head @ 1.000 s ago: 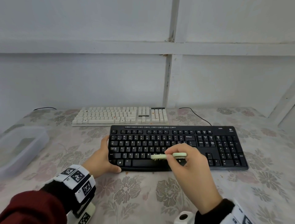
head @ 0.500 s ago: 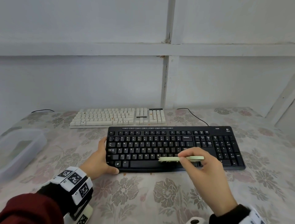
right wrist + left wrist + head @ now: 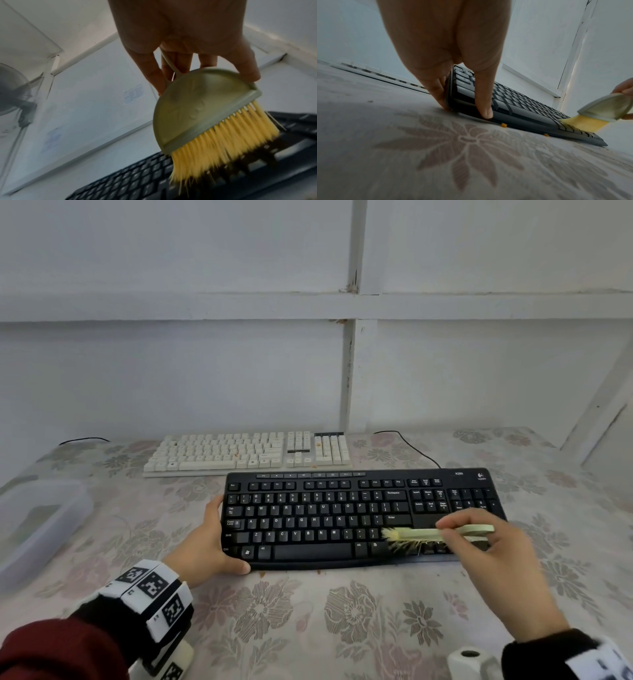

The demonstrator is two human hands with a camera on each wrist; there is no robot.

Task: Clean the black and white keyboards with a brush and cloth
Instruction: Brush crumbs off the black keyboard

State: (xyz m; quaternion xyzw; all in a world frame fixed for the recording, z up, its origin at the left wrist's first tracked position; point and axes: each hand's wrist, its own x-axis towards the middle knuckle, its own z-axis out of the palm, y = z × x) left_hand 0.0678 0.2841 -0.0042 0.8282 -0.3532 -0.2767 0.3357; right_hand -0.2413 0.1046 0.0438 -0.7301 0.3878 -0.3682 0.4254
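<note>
Pinched in the curled fingers of the right hand [image 3: 493, 546], the brush [image 3: 435, 534] lays its yellow bristles on the black keyboard's [image 3: 342, 515] lower right keys (left hand [image 3: 209, 546] grips its left end), white keyboard [image 3: 246, 453] just behind.

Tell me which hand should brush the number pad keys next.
Right. The right hand holds the brush, its bristles on the black keyboard beside the number pad. The left hand grips the keyboard's far left end.
</note>
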